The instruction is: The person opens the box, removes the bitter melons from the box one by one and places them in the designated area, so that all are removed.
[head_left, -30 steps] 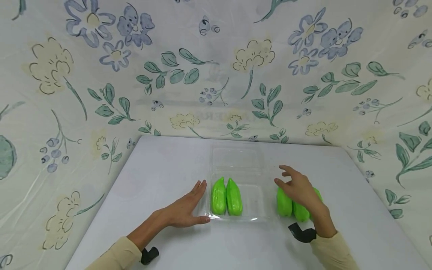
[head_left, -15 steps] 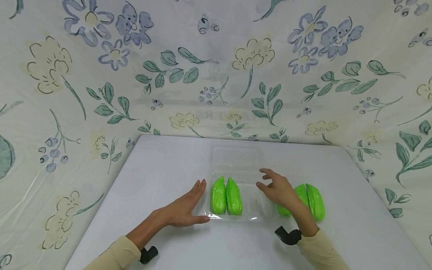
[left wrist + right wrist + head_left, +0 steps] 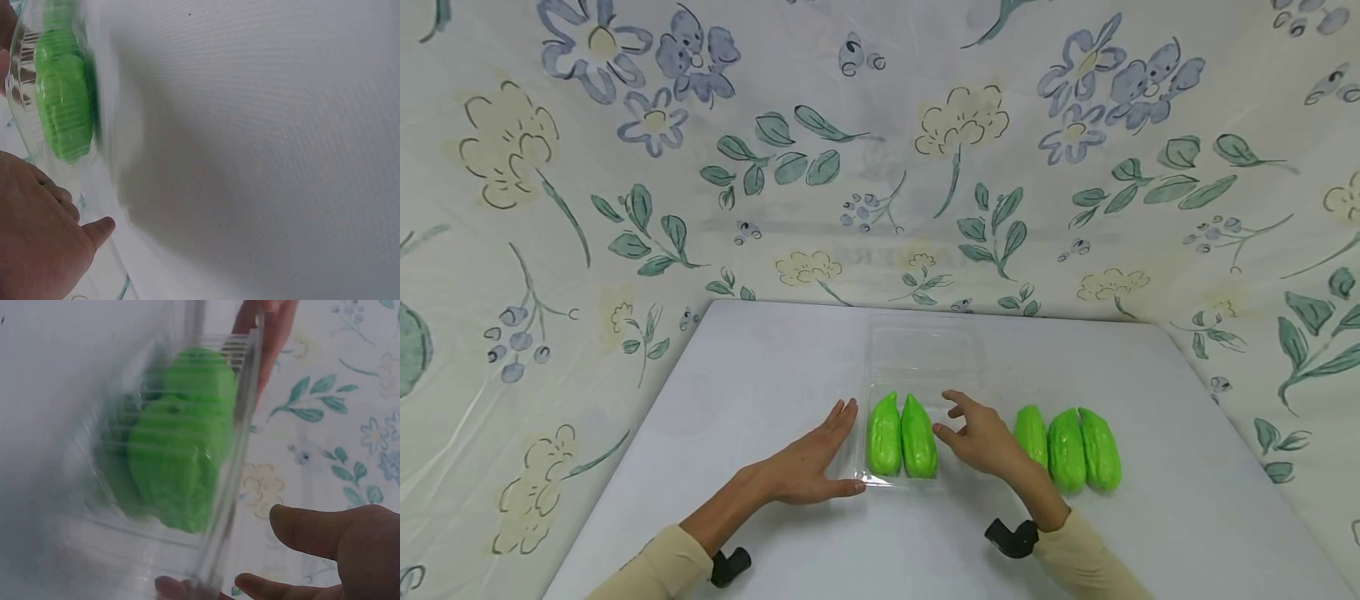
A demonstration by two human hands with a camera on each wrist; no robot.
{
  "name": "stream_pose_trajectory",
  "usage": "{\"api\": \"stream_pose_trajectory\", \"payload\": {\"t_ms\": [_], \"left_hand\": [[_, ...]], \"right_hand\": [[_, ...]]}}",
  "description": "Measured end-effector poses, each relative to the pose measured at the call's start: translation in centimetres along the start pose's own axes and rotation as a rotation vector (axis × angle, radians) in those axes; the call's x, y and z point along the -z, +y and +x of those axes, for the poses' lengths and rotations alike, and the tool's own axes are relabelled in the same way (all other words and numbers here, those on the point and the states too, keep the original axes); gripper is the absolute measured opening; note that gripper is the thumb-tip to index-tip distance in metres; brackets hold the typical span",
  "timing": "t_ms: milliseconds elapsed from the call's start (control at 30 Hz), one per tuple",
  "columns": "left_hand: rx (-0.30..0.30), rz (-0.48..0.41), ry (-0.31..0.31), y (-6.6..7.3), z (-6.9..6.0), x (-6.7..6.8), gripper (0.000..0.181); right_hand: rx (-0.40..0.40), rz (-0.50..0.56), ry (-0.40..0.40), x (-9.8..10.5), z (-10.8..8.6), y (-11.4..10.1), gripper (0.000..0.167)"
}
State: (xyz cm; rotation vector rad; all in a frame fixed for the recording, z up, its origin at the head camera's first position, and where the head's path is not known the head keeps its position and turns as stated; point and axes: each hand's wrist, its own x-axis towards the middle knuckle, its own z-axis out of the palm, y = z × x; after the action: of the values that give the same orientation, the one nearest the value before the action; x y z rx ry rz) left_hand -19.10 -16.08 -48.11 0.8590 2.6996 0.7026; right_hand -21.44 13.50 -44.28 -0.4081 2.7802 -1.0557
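A clear plastic container point(image 3: 955, 482) with its lid point(image 3: 925, 348) laid back stands mid-table. In its left part two bright green, ridged, gourd-like vegetables point(image 3: 884, 437) lie side by side, stems pointing away. My left hand point(image 3: 801, 467) rests by the container's left side, fingers straight, thumb at the near corner; whether it touches is hard to tell. Over the container's right part is my right hand point(image 3: 981, 437), holding nothing, thumb and fingers apart near the right-hand gourd point(image 3: 919, 437). The right wrist view shows its thumb point(image 3: 306, 531) beside the container wall.
Right of the container, three more green gourds point(image 3: 1066, 450) lie side by side on the white table point(image 3: 760, 358). A flower-patterned cloth point(image 3: 865, 167) hangs behind and around the table. A black wrist device point(image 3: 1011, 537) sits below the right wrist.
My right hand has moved left, from above the gourds on the table to over the container, uncovering those gourds. The left hand has stayed in place.
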Motion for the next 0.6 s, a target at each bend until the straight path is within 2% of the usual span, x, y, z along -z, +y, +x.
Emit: {"api": "stream_pose_trajectory", "payload": {"t_ms": [267,600], "left_hand": [[-0.023,0.001,0.015,-0.1,-0.1,-0.1,0.11],[0.001,0.008,-0.001,-0.1,0.0,-0.1,0.11]], "right_hand": [[0.023,0.019,-0.067,-1.6,0.3,-0.1,0.059],[0.018,0.017,-0.097,-2.6,0.3,-0.4,0.059]]}}
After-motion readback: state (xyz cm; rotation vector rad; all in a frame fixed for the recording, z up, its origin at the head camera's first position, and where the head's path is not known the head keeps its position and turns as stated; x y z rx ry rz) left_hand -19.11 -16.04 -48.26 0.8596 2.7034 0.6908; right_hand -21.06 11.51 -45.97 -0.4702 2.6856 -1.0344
